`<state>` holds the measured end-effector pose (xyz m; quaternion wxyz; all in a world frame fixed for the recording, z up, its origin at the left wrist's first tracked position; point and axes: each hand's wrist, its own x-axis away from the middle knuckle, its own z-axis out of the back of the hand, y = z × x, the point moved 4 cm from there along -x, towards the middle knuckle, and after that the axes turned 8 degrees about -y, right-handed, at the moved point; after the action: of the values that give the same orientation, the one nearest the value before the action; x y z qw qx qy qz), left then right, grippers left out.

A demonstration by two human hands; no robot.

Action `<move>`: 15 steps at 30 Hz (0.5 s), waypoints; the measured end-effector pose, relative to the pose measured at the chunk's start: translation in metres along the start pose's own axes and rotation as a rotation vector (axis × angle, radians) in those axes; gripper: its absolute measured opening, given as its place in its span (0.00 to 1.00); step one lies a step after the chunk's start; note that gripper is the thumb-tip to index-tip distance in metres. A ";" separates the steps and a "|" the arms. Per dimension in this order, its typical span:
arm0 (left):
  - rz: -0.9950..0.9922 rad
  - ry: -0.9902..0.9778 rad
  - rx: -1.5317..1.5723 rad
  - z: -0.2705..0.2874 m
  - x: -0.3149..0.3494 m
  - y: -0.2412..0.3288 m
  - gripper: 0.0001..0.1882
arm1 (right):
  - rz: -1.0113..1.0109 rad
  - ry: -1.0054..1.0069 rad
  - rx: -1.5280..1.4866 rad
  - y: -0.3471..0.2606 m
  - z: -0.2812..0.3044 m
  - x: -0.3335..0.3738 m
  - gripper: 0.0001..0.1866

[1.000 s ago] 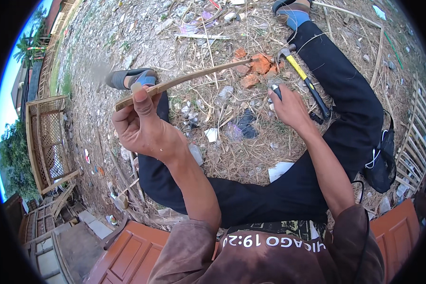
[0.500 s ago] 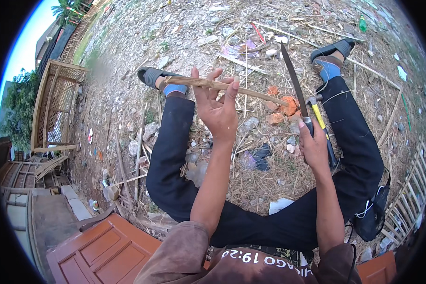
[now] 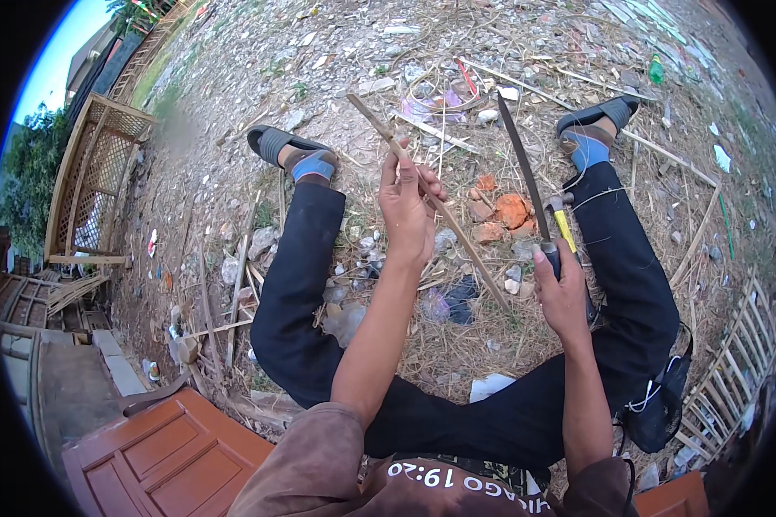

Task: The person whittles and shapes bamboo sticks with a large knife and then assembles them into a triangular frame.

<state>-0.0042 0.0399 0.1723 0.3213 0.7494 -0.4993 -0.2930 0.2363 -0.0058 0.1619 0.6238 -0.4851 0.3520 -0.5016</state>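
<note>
One wooden strip (image 3: 470,248), steeper than before, pinched in left hand (image 3: 408,211), knife (image 3: 525,165) clasped in right hand (image 3: 564,297)

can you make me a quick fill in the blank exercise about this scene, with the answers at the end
1. The knife in the right hand has its blade pointing ____ from the person's torso.
2. The left hand holds a wooden strip whose upper end leans toward the picture's ____ side.
3. Beside the broken bricks, the hammer shows a bright ____ part on its handle.
4. The bottle at the upper right is ____ in colour.

Missing words: away; left; yellow; green
</note>
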 end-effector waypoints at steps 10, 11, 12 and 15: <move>0.667 -0.285 0.341 -0.023 0.042 -0.002 0.08 | 0.400 -0.114 0.437 -0.057 -0.012 -0.042 0.09; 0.674 -0.278 0.351 -0.024 0.056 -0.002 0.08 | 0.441 -0.132 0.449 -0.060 -0.013 -0.044 0.09; 0.681 -0.235 0.346 -0.022 0.072 -0.003 0.08 | 0.378 -0.154 0.451 -0.050 -0.012 -0.045 0.10; 0.727 -0.153 0.318 -0.015 0.108 -0.013 0.07 | -0.032 -0.182 -0.051 -0.024 -0.010 -0.046 0.15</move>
<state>0.0505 -0.0544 0.1590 0.2460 0.5404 -0.7934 -0.1342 0.2091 0.0356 0.1803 0.6326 -0.5498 0.2986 -0.4564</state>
